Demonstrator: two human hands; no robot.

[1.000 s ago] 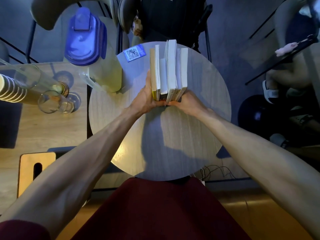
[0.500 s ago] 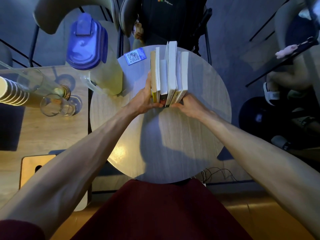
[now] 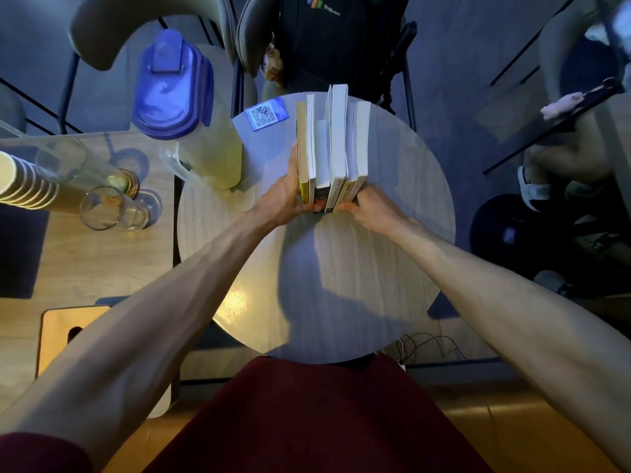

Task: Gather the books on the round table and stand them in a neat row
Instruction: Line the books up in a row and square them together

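Several books [image 3: 333, 148] stand upright side by side on the far half of the round table [image 3: 341, 285], spines toward me. The leftmost has a yellow cover, the others are mostly white. My left hand [image 3: 283, 199] presses flat against the left side of the row, thumb up along the yellow book. My right hand [image 3: 372, 208] presses against the right side at the spines. Both hands squeeze the row together between them.
A clear pitcher with a blue lid [image 3: 184, 110] stands at the table's left edge. A QR-code card [image 3: 266, 114] lies behind the books. Glasses [image 3: 109, 208] and stacked paper cups [image 3: 20, 182] sit on the wooden table to the left. Chairs [image 3: 327, 39] ring the far side.
The books and both hands hold almost the same pose. The view has shifted slightly, so the table sits a little lower in frame.
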